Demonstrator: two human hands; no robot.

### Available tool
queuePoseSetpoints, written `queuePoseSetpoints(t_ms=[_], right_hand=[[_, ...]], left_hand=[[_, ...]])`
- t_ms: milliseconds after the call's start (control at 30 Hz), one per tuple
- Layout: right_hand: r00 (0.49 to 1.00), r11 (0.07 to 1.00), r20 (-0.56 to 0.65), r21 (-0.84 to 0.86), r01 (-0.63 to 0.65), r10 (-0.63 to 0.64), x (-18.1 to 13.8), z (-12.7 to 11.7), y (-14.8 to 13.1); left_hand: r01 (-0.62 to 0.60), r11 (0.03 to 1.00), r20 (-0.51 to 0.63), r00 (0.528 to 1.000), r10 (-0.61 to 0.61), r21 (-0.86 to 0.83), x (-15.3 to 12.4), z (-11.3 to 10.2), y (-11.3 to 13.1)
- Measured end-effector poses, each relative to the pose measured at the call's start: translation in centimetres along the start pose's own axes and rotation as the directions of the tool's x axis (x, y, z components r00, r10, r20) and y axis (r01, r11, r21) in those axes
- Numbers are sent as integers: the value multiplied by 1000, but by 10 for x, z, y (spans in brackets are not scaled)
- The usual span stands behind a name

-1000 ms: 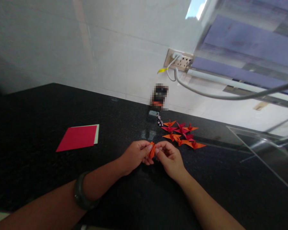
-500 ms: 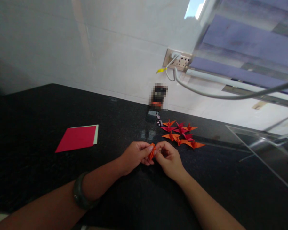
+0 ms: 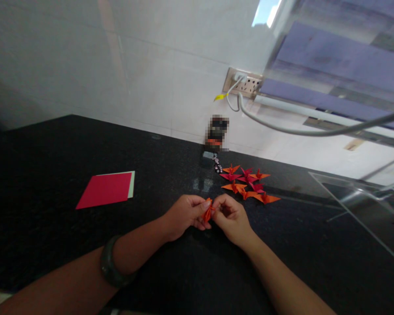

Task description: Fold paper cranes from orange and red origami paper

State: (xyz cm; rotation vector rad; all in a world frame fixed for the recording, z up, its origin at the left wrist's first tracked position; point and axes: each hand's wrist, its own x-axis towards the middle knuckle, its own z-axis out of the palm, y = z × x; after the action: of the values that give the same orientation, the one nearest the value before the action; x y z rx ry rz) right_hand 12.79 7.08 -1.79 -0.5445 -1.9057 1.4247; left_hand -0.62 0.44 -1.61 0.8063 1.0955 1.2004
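Observation:
My left hand point(image 3: 184, 215) and my right hand point(image 3: 232, 218) meet over the black countertop point(image 3: 46, 170), both pinching a small folded orange paper piece point(image 3: 208, 211) between their fingertips. A dark bangle sits on my left wrist. Just beyond my right hand lies a cluster of several finished orange and red paper cranes point(image 3: 248, 185). A stack of square paper point(image 3: 105, 190), red on top with a pale green sheet under it, lies flat to the left of my hands.
A small dark object with a beaded strap point(image 3: 216, 153) stands at the back edge by the tiled wall. A wall socket point(image 3: 244, 83) with a grey cable is above it. A glass panel point(image 3: 357, 210) and a sink area lie at the right.
My hands stay together on the orange paper, with small finger shifts; the paper looks slightly more compact than a second ago. Nothing else has moved.

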Motion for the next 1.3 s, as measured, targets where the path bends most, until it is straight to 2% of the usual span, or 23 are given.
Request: queuePoseSetpoints(t_ms=[367,600,733,867,1000,1100,1300], right_hand=[[999,994,-42,-102,24,-28,-1,-2,0],[982,941,-5,-288,177,-187,-2,-5,-2],[994,974,-70,-218,65,-82,-2,-2,-3],[993,985,-113,-167,-51,32,-2,0,-4],[995,981,-91,-186,-64,48,-2,1,-4],[993,978,-94,-194,-82,65,-1,0,-3],[984,982,-143,-139,-127,106,2,-2,0]], left_hand=[[6,999,-13,1000,-7,-53,-2,1,0],[-31,1000,-63,998,30,-6,0,-1,0],[-52,998,-104,993,54,18,0,0,2],[-123,989,-79,989,129,80,-1,2,4],[-150,979,-105,981,166,140,-2,2,5],[-133,987,-129,981,144,95,-1,1,5],[-105,994,-84,991,105,7,0,2,3]])
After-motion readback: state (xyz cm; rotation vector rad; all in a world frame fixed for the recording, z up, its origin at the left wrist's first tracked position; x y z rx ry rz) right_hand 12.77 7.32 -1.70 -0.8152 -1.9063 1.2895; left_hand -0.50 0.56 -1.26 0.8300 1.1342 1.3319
